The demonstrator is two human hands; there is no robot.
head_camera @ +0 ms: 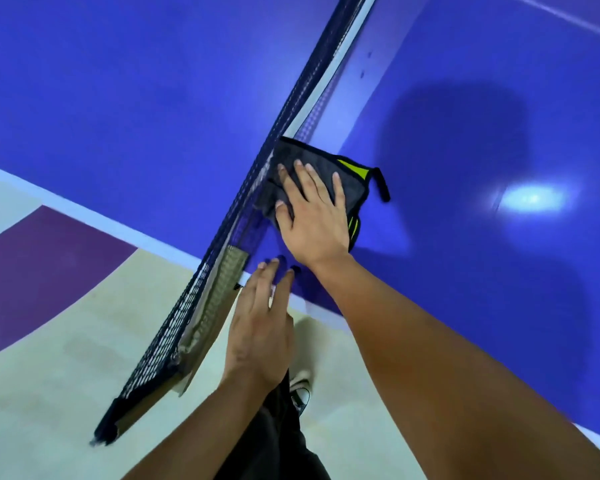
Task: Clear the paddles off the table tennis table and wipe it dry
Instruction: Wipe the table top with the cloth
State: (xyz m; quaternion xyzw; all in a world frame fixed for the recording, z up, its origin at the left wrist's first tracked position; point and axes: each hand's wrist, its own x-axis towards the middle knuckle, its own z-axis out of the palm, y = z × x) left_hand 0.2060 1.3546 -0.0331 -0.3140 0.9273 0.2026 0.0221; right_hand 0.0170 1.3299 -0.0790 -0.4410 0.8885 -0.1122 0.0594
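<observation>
**Wiping cloth under my right hand, hard against the net**

The cloth [355,192], dark grey with lime-green trim, lies flat on the blue table [118,98], on the half to the right of the net [194,299]. Its left edge touches the foot of the net. My right hand [312,216] lies palm down on top of it, fingers straight and spread, thumb out toward the net. It presses the cloth rather than gripping it. A black loop [381,185] at the cloth's right corner sticks out past my fingers, uncovered.

My left hand [260,327] is apart from the cloth, nearer to me and just below my right wrist. Its fingers are straight and close together, the tips touching the table at its white side line. It holds nothing.

The net crosses the view diagonally and overhangs the table's side, passing just left of both hands. It stands between the cloth and the left half of the table. A shadow [465,150] falls on the table right of the cloth, with a bright glare patch [534,199] beyond it. Below the table's edge are the beige and purple floor [49,341], my dark trouser leg [274,445] and one white shoe [302,386].
</observation>
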